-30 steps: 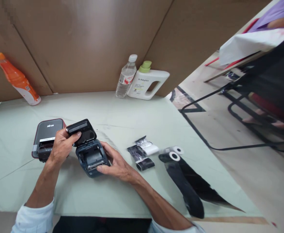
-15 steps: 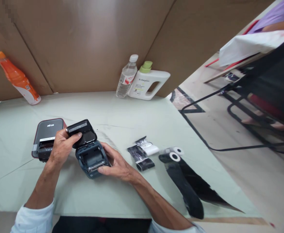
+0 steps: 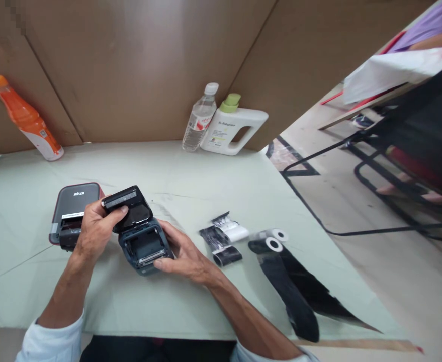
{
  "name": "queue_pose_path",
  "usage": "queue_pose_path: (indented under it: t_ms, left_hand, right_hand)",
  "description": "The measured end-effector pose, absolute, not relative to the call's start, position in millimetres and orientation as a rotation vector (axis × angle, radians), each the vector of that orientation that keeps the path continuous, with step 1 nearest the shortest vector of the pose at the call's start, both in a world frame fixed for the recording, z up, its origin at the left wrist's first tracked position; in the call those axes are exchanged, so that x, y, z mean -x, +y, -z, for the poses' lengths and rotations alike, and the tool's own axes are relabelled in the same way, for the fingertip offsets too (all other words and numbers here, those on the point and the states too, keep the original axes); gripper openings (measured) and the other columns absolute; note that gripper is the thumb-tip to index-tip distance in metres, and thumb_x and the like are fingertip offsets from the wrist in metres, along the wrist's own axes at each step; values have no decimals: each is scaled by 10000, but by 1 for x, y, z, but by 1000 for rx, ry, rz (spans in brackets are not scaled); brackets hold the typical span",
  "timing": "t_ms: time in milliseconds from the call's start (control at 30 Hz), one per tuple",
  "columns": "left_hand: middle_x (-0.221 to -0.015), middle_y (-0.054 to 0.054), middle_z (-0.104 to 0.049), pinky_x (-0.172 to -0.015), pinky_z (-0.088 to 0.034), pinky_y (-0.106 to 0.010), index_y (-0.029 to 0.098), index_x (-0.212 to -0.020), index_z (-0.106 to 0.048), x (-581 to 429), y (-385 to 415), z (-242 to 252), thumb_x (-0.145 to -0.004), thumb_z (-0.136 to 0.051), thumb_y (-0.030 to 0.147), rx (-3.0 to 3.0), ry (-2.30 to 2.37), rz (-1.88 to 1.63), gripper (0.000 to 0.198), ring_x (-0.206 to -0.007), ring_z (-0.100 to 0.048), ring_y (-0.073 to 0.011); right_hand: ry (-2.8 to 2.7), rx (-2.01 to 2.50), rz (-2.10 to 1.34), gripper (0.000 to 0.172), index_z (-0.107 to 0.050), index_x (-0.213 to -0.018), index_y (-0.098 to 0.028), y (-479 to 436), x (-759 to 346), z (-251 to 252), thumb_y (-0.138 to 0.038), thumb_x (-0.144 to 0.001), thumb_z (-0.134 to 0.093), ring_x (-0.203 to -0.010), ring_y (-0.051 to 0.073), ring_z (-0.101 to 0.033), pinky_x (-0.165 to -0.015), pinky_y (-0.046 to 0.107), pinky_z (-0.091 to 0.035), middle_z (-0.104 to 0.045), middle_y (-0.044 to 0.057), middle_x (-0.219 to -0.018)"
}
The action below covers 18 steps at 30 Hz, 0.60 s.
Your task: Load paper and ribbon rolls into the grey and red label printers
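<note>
Left hand [image 3: 98,226]: clamped on glossy black plastic lid [image 3: 135,217]
Right hand [image 3: 181,256]: half-curled round dark-blue, boxy plastic device [image 3: 142,251]
Device: opened, over pale-green surface [image 3: 160,309]
Dark recess [image 3: 145,241]: apparently under inspection
Lid: probably needs steadying

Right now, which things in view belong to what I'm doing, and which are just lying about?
Belonging:
Open device, held in your right hand
Its lid, gripped by your left hand
Possibly the unrolling black roll, black-and-white film pieces and second device

Apparently just lying about:
Orange bottle
Clear bottle
White jug with green cap
</note>
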<state>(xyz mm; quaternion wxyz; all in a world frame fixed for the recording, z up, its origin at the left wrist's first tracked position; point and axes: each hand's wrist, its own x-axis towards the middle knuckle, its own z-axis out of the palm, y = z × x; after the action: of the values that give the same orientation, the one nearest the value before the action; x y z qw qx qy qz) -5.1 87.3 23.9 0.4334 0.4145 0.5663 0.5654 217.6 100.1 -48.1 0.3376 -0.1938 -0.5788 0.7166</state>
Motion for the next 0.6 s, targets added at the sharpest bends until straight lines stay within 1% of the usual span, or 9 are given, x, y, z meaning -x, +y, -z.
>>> queue_pose_path:
  t_ms: [167,300,400,500,600]
  left_hand:
    - [-752,-5,-743,-685,-543,-259,151,-807,-785,2,86,-30,-762,-862,313,-1117,1467,-1408,185,-691,-663,-146]
    - [-705,13,-701,-637,-523,-237,155,-762,-755,1,85,-36,-736,-845,267,-1243,1505,-1399,146,-656,-627,-131]
    - [-684,17,-680,-607,-515,-228,157,-742,-737,1,85,-37,-742,-828,273,-1307,1522,-1379,147,-640,-612,-128]
    - [-687,11,-687,-601,-525,-231,156,-765,-744,2,86,-38,-748,-812,280,-1352,1545,-1363,143,-633,-612,-131]
    - [-681,14,-680,-597,-530,-228,157,-768,-738,3,85,-41,-760,-793,271,-1425,1543,-1360,127,-625,-602,-128]
  right_hand:
    - [-1475,493,-1911,807,-543,-1507,-261,99,-217,48,-438,-805,-898,-1318,309,-620,-1133,471,-494,-665,100,-1396]
    - [-1463,484,-1938,791,-552,-1501,-258,99,-217,48,-425,-808,-895,-1280,297,-630,-1116,457,-499,-685,86,-1320]
    - [-1447,471,-1971,812,-538,-1518,-261,98,-217,49,-428,-808,-895,-1276,290,-627,-1115,446,-494,-675,86,-1338]
    - [-1441,461,-2006,832,-521,-1534,-261,98,-218,49,-438,-811,-893,-1270,283,-628,-1105,431,-496,-668,91,-1365]
    - [-1444,453,-2015,828,-533,-1521,-251,98,-218,48,-459,-806,-895,-1255,282,-632,-1096,425,-500,-681,90,-1342]
